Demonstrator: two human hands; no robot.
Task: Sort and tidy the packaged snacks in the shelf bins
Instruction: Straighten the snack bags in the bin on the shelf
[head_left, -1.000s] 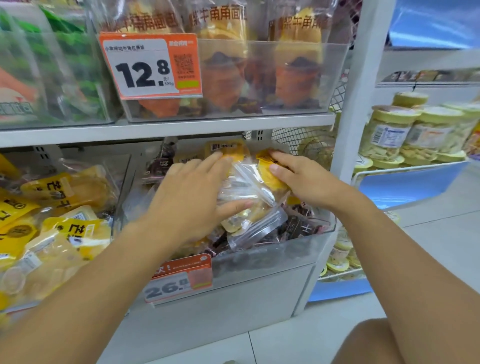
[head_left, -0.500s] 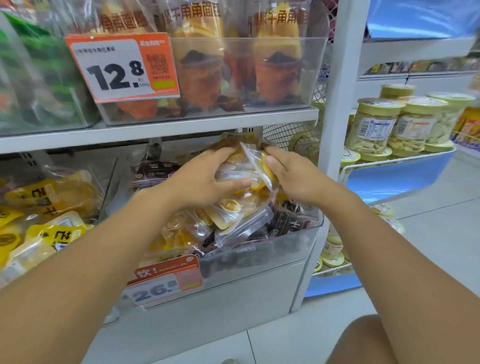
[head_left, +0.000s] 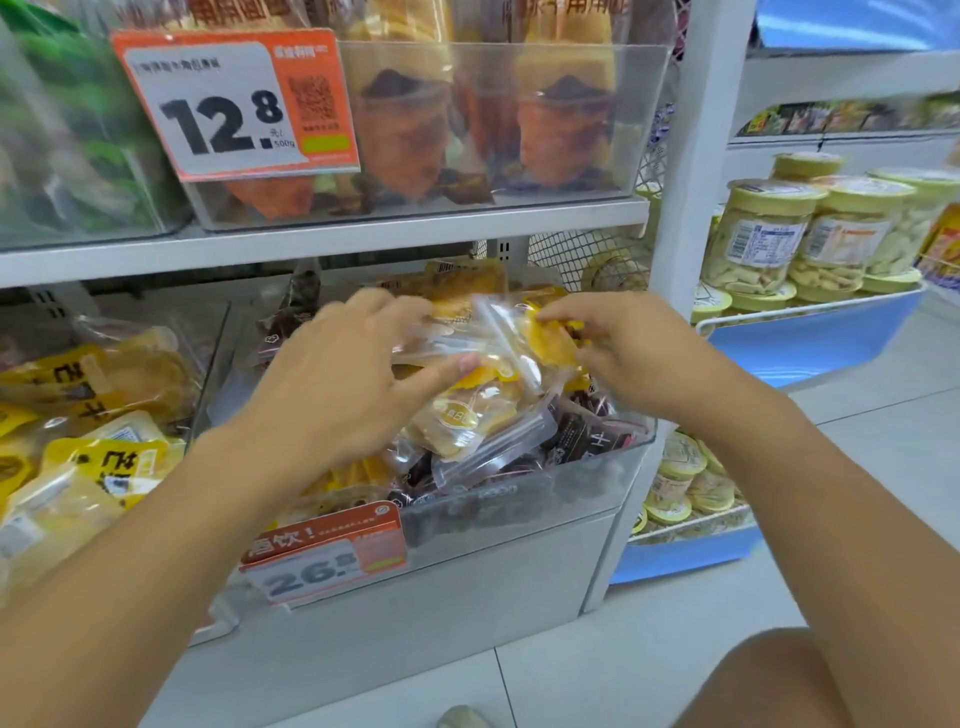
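From the head camera, both bare arms reach into a clear bin on the lower shelf, heaped with small see-through snack packets; some packets are yellow, others dark brown and lie towards the bin's right front corner; the left hand is spread over the top of the heap, its thumb pressed against a yellow packet and its fingers over the far edge of the same bundle; the right hand pinches the right end of a clear packet with a yellow piece inside, fingertips closed on it; the two hands seem to share one loose bunch of packets, though motion blur makes it hard to say how many; an orange price tag reading 26.8 hangs on the bin's front; to the left sits another bin of larger yellow bags; on the shelf above, a clear bin holds orange pastry bags behind a tag reading 12.8; to the right, past a white upright, jars with yellow lids stand on a blue-fronted rack.
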